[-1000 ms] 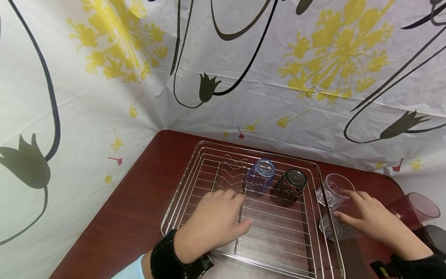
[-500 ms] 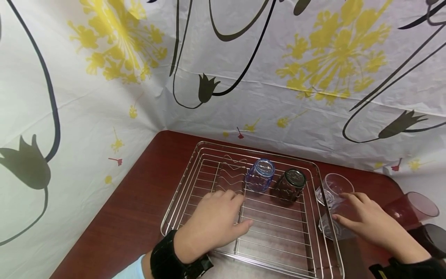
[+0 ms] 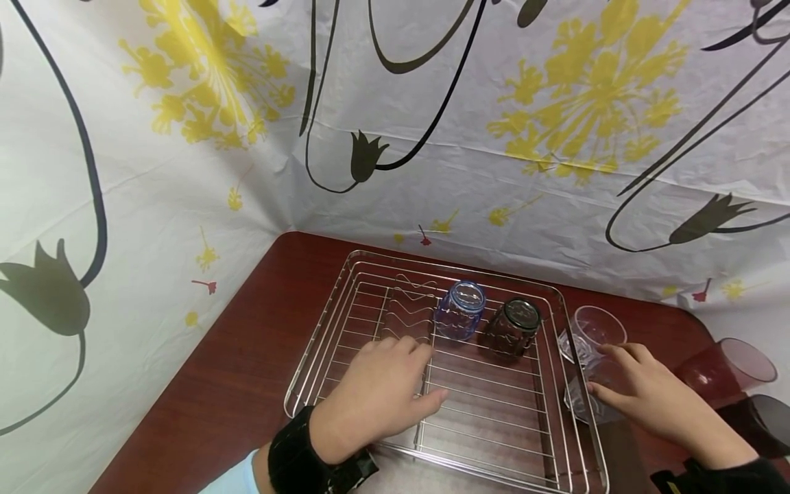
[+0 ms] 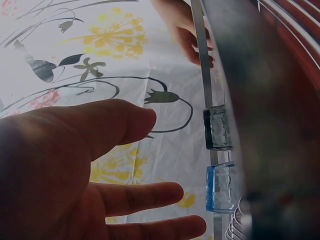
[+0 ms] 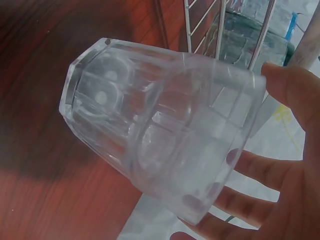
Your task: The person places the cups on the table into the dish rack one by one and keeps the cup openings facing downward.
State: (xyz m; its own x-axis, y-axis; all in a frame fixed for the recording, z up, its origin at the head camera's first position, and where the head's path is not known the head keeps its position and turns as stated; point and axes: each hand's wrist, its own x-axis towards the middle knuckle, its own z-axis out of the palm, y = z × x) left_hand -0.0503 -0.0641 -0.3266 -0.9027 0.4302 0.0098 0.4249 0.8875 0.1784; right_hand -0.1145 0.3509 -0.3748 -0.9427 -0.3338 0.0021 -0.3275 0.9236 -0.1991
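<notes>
My right hand point(image 3: 663, 398) is at the rack's right side, thumb and fingers around the rim of a clear glass point(image 3: 586, 401). Up close in the right wrist view, this faceted clear glass point(image 5: 160, 130) has its mouth toward my palm, with fingertips point(image 5: 234, 157) seen through its wall. Another clear glass point(image 3: 589, 333) stands just behind it. My left hand point(image 3: 382, 387) is at the left part of the wire rack point(image 3: 487, 412), thumb spread and nothing held. Upside down on the rack are a blue glass point(image 3: 459, 315) and a dark green glass point(image 3: 512, 333).
A red-tinted glass point(image 3: 725, 370) and a dark glass point(image 3: 759, 422) stand to the right, partly behind my right forearm. A metal tray point(image 3: 426, 473) lies under the rack. Patterned white cloth point(image 3: 432, 192) hangs behind the brown table point(image 3: 247, 329).
My right hand has shifted slightly left and down, its thumb lower at the near clear glass. The left hand and the glasses on the rack stay put.
</notes>
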